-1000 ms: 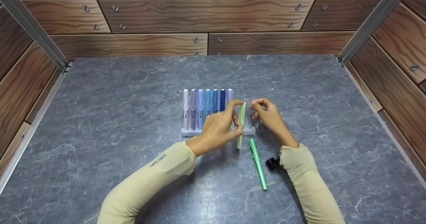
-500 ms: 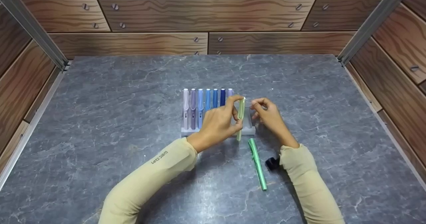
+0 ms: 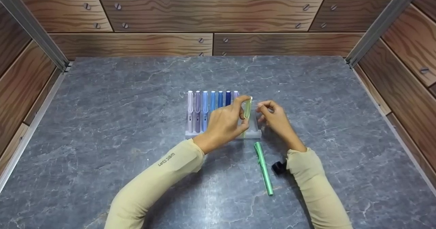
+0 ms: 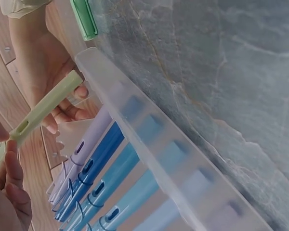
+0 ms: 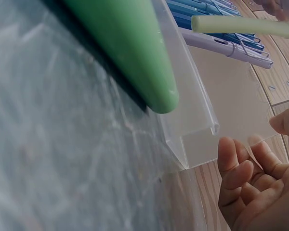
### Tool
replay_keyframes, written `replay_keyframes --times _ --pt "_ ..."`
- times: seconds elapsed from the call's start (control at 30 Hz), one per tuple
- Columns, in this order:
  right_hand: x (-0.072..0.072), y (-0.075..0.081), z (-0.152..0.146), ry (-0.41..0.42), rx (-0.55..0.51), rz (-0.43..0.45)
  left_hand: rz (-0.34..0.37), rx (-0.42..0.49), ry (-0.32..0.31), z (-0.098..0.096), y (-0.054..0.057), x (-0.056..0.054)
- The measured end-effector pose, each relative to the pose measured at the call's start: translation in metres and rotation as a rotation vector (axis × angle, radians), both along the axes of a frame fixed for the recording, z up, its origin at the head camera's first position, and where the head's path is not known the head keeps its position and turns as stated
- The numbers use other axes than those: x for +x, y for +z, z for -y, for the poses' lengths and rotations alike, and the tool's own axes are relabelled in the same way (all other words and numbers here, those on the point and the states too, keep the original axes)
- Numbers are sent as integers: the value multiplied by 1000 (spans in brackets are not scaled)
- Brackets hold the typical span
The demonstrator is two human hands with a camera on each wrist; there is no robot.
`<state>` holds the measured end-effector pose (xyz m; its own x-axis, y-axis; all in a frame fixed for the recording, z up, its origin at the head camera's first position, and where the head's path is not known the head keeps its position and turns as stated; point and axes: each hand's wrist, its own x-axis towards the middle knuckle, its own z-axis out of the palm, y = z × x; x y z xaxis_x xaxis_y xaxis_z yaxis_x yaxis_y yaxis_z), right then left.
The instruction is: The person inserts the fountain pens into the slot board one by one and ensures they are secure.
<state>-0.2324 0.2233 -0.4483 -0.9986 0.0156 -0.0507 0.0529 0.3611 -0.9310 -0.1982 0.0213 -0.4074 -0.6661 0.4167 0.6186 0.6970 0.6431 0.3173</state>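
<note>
My left hand (image 3: 226,121) pinches a pale yellow-green pen (image 3: 248,108) near its clipped cap, holding it tilted over the clear pen stand (image 3: 253,134). In the left wrist view the pen's plain end (image 4: 70,82) points toward the stand's front ledge, apart from it. Several pens in lilac, purple and blues (image 3: 205,101) lie side by side in the stand, some hidden behind my left hand. My right hand (image 3: 276,118) is at the stand's right edge, fingers loosely bent; whether they touch it I cannot tell. A green pen (image 3: 264,169) lies on the table in front.
A black object (image 3: 279,167) sits by the right sleeve, apparently the wrist camera. The grey marbled table (image 3: 136,86) is bordered by wood-patterned walls (image 3: 211,16) and metal posts at the back corners.
My left hand has raised the yellow-green pen and moved it away from me, so its lower end is now over the stand's front ledge. The right hand and green pen stay put.
</note>
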Motion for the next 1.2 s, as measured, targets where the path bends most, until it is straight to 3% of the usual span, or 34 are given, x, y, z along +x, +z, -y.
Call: replay_keyframes --times 0.2,0.37,0.83,1.0,1.2 --pt "1 0 0 10 -19 -17 -125 6 32 -2 -4 -3" --pt "1 -1 -1 15 -27 -30 -163 0 50 -2 -7 -6" --pt "1 1 0 5 -13 -15 -158 -44 81 -3 -10 -8" --pt "1 0 -1 5 -16 -14 -107 -59 73 -4 -10 -8" --pt "0 -2 0 -1 -18 -14 -46 -99 109 -6 -11 -9"
